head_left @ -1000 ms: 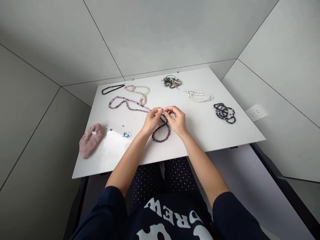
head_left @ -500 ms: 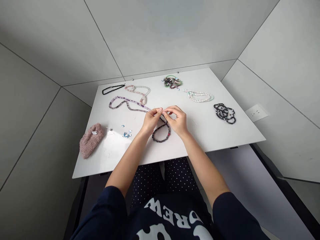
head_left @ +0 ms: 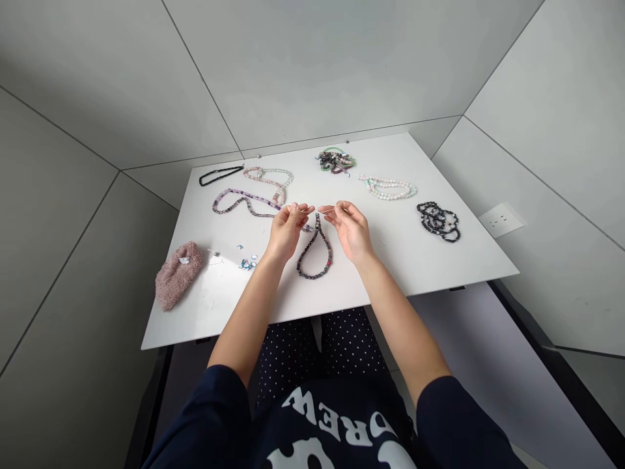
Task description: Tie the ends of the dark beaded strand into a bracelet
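Note:
A dark bead strand (head_left: 315, 276) with one red bead hangs in a loop, its lower part on the white table. Its top narrows to a point between my hands. My left hand (head_left: 287, 228) pinches a thin pale string on the left of that point. On the other side my right hand (head_left: 349, 228) pinches the string's other end, fingers together. Both hands are a little apart, just above the table. Close to my left hand lies a purple and grey bead strand (head_left: 234, 192), partly hidden behind it.
Further bead strands lie around: black (head_left: 221, 175), pink and clear (head_left: 263, 174), a mixed pile (head_left: 334, 161), white (head_left: 389, 189), and black loops (head_left: 438, 221). A pink fluffy band (head_left: 178, 277) and small blue-white scraps (head_left: 248, 262) lie left on the white table (head_left: 234, 312).
My hands have moved apart from fingertips nearly touching, drawing the string ends sideways. The top of the dark bead strand has come together below them.

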Action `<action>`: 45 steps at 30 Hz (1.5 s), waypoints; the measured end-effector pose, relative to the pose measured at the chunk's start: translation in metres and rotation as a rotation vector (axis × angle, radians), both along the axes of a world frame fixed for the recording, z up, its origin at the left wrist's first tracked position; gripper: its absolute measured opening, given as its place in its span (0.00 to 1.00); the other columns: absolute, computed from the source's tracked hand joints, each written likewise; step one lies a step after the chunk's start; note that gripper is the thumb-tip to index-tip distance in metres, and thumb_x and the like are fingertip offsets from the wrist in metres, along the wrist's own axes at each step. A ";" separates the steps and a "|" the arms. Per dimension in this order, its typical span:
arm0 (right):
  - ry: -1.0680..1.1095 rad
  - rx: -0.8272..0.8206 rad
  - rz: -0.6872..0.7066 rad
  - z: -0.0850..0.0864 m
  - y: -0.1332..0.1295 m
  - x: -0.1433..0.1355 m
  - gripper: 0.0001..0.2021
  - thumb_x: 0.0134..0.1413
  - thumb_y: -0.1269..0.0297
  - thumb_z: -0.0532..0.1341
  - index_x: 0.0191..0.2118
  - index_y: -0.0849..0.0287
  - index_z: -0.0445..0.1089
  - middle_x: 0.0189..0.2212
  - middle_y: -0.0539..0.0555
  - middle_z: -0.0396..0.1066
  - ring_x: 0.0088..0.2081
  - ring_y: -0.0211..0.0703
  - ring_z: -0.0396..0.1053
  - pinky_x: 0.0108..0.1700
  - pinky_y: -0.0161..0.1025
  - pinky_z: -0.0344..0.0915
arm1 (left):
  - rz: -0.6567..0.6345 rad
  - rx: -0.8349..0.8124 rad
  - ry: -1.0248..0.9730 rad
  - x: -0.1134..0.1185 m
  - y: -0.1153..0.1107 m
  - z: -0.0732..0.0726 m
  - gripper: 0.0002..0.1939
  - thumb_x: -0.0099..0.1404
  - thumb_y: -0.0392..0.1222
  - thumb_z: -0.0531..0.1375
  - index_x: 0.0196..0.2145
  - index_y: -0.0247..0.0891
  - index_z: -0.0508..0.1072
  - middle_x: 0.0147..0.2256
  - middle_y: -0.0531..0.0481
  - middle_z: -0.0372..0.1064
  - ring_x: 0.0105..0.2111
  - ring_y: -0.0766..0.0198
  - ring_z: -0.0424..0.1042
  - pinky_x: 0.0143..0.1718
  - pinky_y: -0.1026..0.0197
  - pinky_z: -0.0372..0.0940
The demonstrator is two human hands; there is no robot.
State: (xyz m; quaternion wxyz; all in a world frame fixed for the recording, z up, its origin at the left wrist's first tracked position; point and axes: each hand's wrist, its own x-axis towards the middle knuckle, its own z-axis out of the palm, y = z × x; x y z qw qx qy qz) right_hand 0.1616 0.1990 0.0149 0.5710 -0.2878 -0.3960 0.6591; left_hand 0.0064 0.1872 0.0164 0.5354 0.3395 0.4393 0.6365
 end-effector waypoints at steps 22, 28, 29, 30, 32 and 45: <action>-0.125 0.099 -0.137 -0.012 0.009 0.000 0.19 0.53 0.43 0.65 0.35 0.53 0.62 0.23 0.43 0.61 0.24 0.34 0.63 0.28 0.34 0.65 | 0.057 0.322 0.775 -0.003 -0.009 0.004 0.17 0.69 0.54 0.58 0.30 0.40 0.63 0.27 0.55 0.65 0.22 0.70 0.71 0.28 0.64 0.63; -0.219 0.133 -0.199 -0.015 0.013 0.004 0.20 0.54 0.41 0.63 0.35 0.52 0.62 0.22 0.44 0.61 0.24 0.35 0.63 0.30 0.35 0.66 | 0.072 0.259 0.679 -0.006 -0.009 0.007 0.19 0.64 0.56 0.64 0.28 0.40 0.65 0.26 0.56 0.65 0.21 0.71 0.70 0.26 0.64 0.61; -0.224 0.138 -0.206 -0.015 0.013 0.004 0.20 0.55 0.41 0.63 0.35 0.53 0.62 0.22 0.43 0.62 0.24 0.35 0.64 0.30 0.35 0.66 | 0.071 0.256 0.680 -0.006 -0.009 0.007 0.19 0.64 0.56 0.64 0.28 0.40 0.65 0.25 0.56 0.65 0.21 0.71 0.70 0.27 0.64 0.61; -0.228 0.145 -0.213 -0.015 0.013 0.005 0.19 0.55 0.41 0.63 0.35 0.53 0.62 0.22 0.43 0.62 0.24 0.35 0.64 0.30 0.35 0.66 | 0.070 0.256 0.686 -0.007 -0.009 0.006 0.19 0.64 0.56 0.64 0.28 0.40 0.65 0.25 0.56 0.65 0.21 0.71 0.70 0.27 0.64 0.62; -0.227 0.156 -0.220 -0.015 0.013 0.005 0.18 0.56 0.43 0.63 0.35 0.53 0.63 0.22 0.43 0.63 0.24 0.35 0.64 0.31 0.36 0.66 | 0.065 0.253 0.698 -0.006 -0.009 0.005 0.18 0.65 0.56 0.63 0.29 0.39 0.65 0.26 0.55 0.66 0.22 0.70 0.71 0.28 0.64 0.63; -0.310 0.231 -0.127 -0.008 0.005 0.003 0.16 0.56 0.46 0.64 0.36 0.54 0.71 0.38 0.52 0.74 0.48 0.45 0.73 0.44 0.38 0.69 | -0.254 0.182 0.479 0.010 -0.015 0.004 0.19 0.59 0.56 0.68 0.29 0.36 0.73 0.30 0.46 0.76 0.28 0.64 0.76 0.35 0.59 0.72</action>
